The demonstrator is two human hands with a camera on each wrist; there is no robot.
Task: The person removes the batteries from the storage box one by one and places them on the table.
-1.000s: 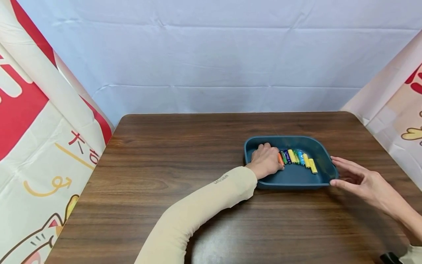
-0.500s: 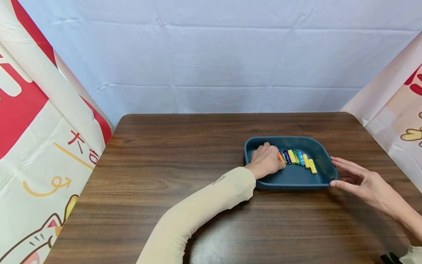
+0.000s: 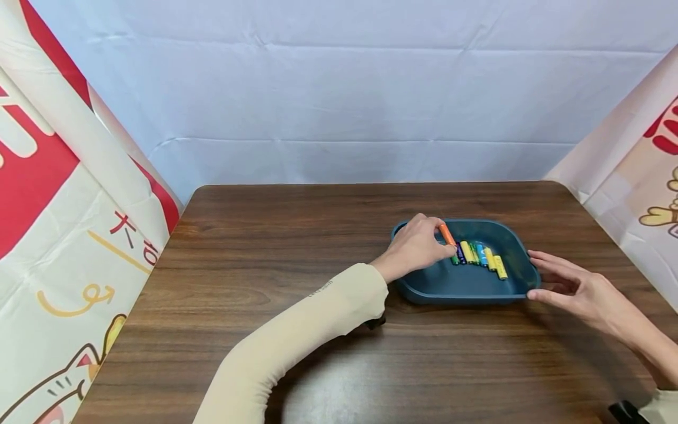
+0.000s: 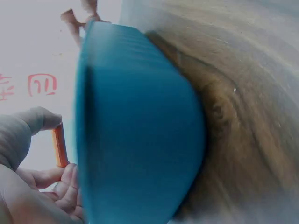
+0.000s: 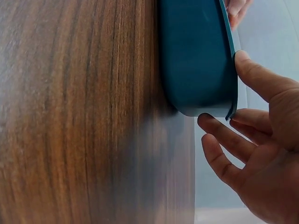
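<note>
Fingers (image 3: 435, 231) of left hand (image 3: 415, 246) pinching orange battery (image 3: 446, 234): lift straight up w/o nudging row of batteries (image 3: 479, 254), steady tray (image 3: 521, 277) w/ right hand (image 3: 574, 291) (fingers relaxed, thumb on rim).

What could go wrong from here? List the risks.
1. The left hand pinches the orange battery only at its fingertips; it could slip back onto the row of batteries.
2. The right hand only touches the tray rim with straight fingers, so the tray might slide on the table.
</note>
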